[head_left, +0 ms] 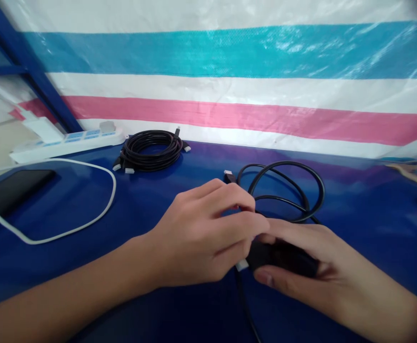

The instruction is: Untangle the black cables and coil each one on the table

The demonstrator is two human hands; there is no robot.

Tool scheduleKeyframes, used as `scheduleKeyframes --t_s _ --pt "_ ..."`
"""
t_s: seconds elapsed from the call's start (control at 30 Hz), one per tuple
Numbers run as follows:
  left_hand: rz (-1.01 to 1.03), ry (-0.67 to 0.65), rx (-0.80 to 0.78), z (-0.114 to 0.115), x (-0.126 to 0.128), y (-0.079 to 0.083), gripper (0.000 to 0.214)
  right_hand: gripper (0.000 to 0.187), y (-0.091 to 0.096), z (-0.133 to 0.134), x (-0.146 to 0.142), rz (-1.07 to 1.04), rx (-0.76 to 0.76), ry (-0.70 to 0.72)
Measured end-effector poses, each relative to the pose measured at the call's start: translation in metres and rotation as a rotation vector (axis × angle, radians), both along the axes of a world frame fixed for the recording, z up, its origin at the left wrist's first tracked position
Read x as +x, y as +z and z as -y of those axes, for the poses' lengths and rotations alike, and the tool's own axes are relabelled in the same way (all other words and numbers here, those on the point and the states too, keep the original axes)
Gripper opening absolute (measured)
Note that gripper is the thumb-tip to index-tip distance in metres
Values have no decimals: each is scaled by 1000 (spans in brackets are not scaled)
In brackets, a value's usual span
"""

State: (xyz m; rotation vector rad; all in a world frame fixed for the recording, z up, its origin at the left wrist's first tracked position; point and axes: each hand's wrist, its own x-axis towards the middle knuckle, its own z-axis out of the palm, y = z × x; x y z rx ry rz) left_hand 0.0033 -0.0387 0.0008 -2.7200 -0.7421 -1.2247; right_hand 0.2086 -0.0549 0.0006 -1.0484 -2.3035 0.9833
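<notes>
My left hand point(208, 231) is closed, its curled fingertips meeting the fingers of my right hand; what they pinch is hidden. A dark, smooth block-shaped object point(283, 257) lies between the thumb and fingers of my right hand point(322, 271). Its exact kind is not clear. At its left end, just under my left hand, a silver plug end point(242, 265) shows. Below it a black cable point(246, 305) runs down toward the near edge of view. Behind both hands, a looped black cable point(319, 186) with a silver-tipped plug point(230, 176) rests on the blue table point(151, 314).
A coiled black cable bundle point(154, 166) with several plugs sits at the back. A white power strip point(69, 145) with a white charger point(44, 128) stands at left. Nearer are a black phone-like slab point(19, 188) and a white cable point(114, 190). A striped plastic sheet point(230, 52) stands behind.
</notes>
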Motion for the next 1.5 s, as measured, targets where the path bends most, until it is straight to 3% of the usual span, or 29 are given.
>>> scheduleKeyframes --t_s 0.23,0.43,0.57,0.77,1.03,1.17,1.5 --pt "-37 -93 151 -6 -4 1 17 35 6 3 -4 -89 13 -15" --pt "-17 -114 35 -8 -6 0 12 40 2 3 -1 -68 127 -18" --pt "-63 -93 78 -5 -7 -1 17 38 1 4 1 -68 163 -24" --pt "-120 -24 85 -3 -9 0 19 32 4 3 -1 -93 112 -24" --pt "-282 -57 198 -8 -11 11 26 21 7 3 -5 -103 68 -20" --pt "-274 -77 212 -9 -12 14 18 12 6 5 -7 -101 52 -41" --pt "-156 -132 245 -13 -10 6 15 20 10 6 -6 -92 -40 -36"
